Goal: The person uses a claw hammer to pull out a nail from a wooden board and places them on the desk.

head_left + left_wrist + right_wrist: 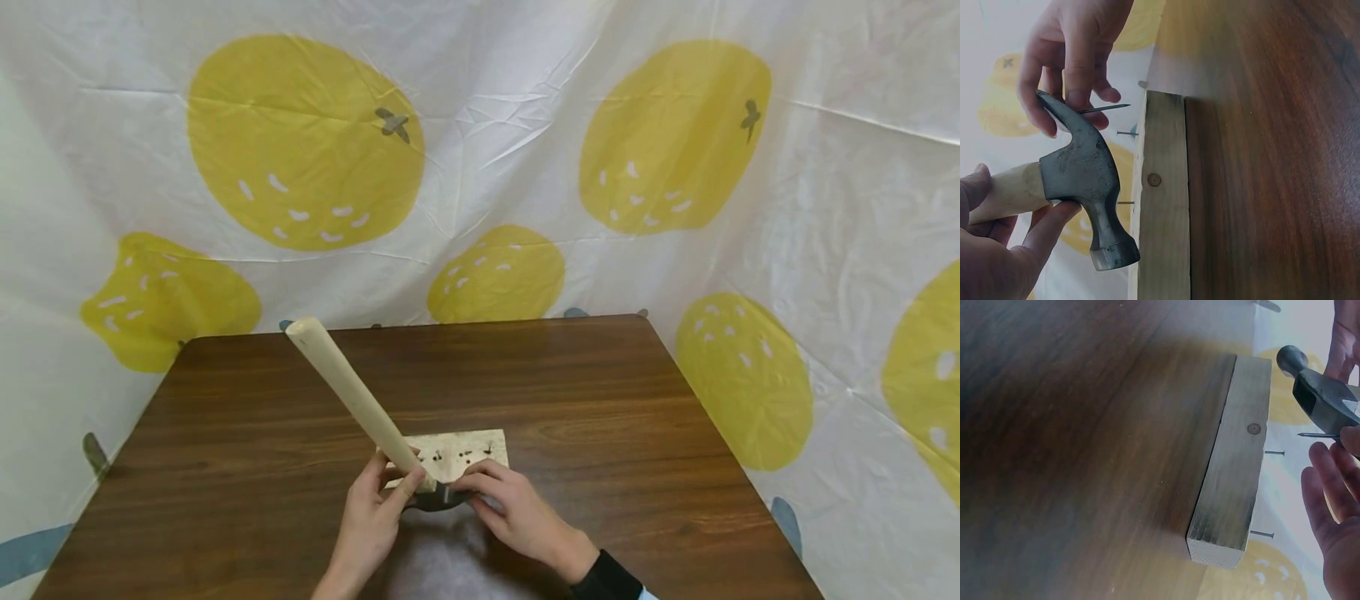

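Note:
My left hand (367,517) grips a claw hammer (352,396) at the lower end of its pale wooden handle, just by the head. The handle slants up and away to the left. In the left wrist view the dark metal head (1082,165) hangs beside a wood block (1166,187). At the claw, my right hand (517,512) pinches a loose nail (1113,107); the nail's point sticks out towards the block, and its head end is hidden by the thumb in the right wrist view. Two nails (1274,452) (1263,535) stand in the block's top face.
The block lies on a dark brown wooden table (600,400), just beyond the hands. Small dark holes or marks dot its top. A white cloth (510,167) with yellow fruit prints hangs behind and beside the table. A black cuff (603,575) covers the right wrist.

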A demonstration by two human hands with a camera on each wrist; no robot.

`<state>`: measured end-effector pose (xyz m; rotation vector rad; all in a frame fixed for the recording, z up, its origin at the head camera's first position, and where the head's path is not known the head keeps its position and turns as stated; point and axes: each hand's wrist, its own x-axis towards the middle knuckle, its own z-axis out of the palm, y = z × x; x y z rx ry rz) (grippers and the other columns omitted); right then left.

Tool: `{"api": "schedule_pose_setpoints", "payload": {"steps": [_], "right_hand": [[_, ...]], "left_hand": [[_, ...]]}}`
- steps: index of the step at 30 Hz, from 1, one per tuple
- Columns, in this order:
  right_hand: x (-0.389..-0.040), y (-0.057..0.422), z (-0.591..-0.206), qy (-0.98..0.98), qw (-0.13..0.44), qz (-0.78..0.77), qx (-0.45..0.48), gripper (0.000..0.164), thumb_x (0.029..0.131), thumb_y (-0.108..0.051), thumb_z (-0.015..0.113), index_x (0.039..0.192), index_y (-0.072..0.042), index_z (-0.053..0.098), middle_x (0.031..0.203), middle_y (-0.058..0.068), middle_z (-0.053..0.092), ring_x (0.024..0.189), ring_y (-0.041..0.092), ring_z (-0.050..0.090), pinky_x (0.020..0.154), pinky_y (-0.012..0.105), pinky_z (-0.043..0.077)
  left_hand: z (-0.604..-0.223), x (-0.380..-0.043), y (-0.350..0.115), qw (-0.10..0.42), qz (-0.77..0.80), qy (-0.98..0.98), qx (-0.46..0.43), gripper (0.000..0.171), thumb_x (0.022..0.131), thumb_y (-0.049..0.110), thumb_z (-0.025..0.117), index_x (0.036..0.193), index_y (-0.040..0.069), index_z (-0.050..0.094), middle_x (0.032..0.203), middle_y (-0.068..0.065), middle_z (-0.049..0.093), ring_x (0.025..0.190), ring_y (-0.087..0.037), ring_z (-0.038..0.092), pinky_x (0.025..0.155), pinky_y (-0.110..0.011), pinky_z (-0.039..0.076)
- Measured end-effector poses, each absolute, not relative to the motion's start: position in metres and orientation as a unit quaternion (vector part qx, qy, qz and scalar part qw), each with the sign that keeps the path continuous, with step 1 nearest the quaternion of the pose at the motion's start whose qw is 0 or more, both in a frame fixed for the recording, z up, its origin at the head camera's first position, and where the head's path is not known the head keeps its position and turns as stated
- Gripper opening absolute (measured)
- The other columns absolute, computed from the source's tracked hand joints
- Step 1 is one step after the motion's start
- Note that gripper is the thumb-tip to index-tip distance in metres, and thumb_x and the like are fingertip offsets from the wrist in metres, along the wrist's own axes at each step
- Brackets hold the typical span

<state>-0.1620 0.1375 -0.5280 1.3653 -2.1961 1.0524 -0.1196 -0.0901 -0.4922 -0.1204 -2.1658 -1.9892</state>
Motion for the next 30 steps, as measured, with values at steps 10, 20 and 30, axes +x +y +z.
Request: {"api": "schedule_pose_setpoints", "payload": {"steps": [10,20,30], "right_hand": [[-0.161,0.140,-0.531,-0.780,0.150,0.382,0.472,0.031,0.092,0.007,0.072,0.115,-0.013,0.068,0.113,0.001,0.063,0.101,0.011,0.064,0.086,0.017,0.052],[-0.162,0.138,-0.530,-0.773,0.185,0.390,0.464,0.032,0.088,0.012,0.073,0.110,-0.010,0.069,0.113,0.004,0.063,0.101,0.013,0.064,0.085,0.018,0.053],[-0.170,0.156,-0.522,-0.783,0.215,0.411,0.415,0.032,0.089,0.011,0.074,0.113,-0.009,0.071,0.106,0.004,0.066,0.084,0.010,0.065,0.071,0.016,0.053]], "left_hand": [[-0.492,-0.117,-0.087,0.093,-0.664,-0.741,-0.034,0.027,0.096,0.009,0.074,0.120,0.002,0.066,0.099,-0.012,0.069,0.088,-0.015,0.069,0.071,-0.032,0.060],[-0.495,-0.119,-0.089,0.104,-0.651,-0.751,-0.037,0.025,0.096,0.011,0.074,0.119,0.005,0.067,0.101,-0.009,0.069,0.095,-0.017,0.066,0.073,-0.028,0.057],[-0.496,-0.121,-0.097,0.118,-0.627,-0.770,-0.028,0.027,0.096,0.012,0.074,0.121,0.005,0.067,0.103,-0.007,0.070,0.099,-0.017,0.066,0.076,-0.025,0.054]]}}
